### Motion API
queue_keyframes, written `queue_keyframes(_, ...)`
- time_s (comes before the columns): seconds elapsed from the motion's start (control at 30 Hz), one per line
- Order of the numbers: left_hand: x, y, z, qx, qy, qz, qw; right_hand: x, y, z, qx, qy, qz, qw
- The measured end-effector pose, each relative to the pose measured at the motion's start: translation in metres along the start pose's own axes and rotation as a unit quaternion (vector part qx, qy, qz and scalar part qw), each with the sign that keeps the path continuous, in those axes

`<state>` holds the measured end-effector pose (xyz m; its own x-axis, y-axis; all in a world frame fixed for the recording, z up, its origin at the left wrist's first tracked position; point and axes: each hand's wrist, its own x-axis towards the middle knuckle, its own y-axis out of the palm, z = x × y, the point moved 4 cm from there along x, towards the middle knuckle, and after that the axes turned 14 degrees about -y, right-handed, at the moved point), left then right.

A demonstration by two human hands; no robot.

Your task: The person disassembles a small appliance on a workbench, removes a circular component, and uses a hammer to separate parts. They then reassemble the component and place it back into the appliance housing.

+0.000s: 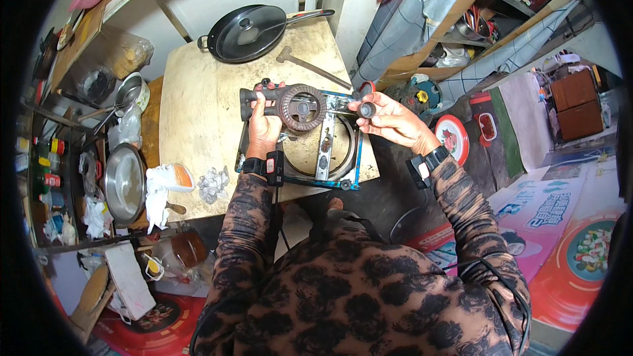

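Observation:
My left hand (264, 130) is closed around the tube end of a dark cast-iron gas burner (288, 113), its round ring head pointing right. Between the fingertips of my right hand (401, 124) is a small round dark metal cap (366, 110), held just right of the ring and apart from it. Under both hands lies a blue-edged stove frame (359, 158) with a round opening and a metal crossbar (324, 148). A hammer (306, 64) rests on the wooden table (204, 109) beyond the burner.
At the table's back sits a black frying pan (231, 45) with a lid. Crumpled plastic (213, 185) and a white bottle (177, 177) are at the left. A steel basin (125, 184) stands farther left. To the right are a red-rimmed plate (461, 148) and a gas cylinder (425, 94).

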<state>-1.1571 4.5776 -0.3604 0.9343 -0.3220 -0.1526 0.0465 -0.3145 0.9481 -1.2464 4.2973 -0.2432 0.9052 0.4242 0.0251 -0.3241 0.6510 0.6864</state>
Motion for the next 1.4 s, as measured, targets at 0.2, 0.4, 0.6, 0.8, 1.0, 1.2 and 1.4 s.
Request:
queue_keyframes(0.2, 0.014, -0.001, -0.012, 0.018, -0.03, 0.058, 0.998, -0.008, -0.018, -0.015, -0.051, 0.007, -0.057, 0.997)
queue_keyframes(0.4, 0.022, 0.002, -0.013, 0.011, -0.096, 0.039, 0.995, -0.064, -0.08, -0.051, -0.568, 0.062, -0.197, 0.797)
queue_keyframes(0.6, 0.029, 0.005, -0.01, 0.004, -0.154, 0.061, 0.986, -0.094, -0.098, -0.116, -0.762, 0.039, -0.188, 0.618)
queue_keyframes(0.8, 0.033, 0.001, -0.007, 0.005, -0.178, 0.065, 0.982, -0.093, -0.119, -0.154, -0.759, 0.073, -0.192, 0.618)
queue_keyframes(1.0, 0.034, -0.001, -0.006, 0.026, -0.175, 0.053, 0.983, -0.09, -0.106, -0.136, -0.768, 0.11, -0.191, 0.601)
queue_keyframes(1.2, 0.036, 0.008, 0.001, 0.042, -0.17, 0.031, 0.984, -0.012, 0.012, -0.059, -0.76, -0.122, -0.202, 0.605)
queue_keyframes(1.4, 0.036, 0.024, 0.016, 0.079, -0.151, 0.033, 0.985, 0.058, 0.086, -0.056, -0.798, -0.128, -0.088, 0.582)
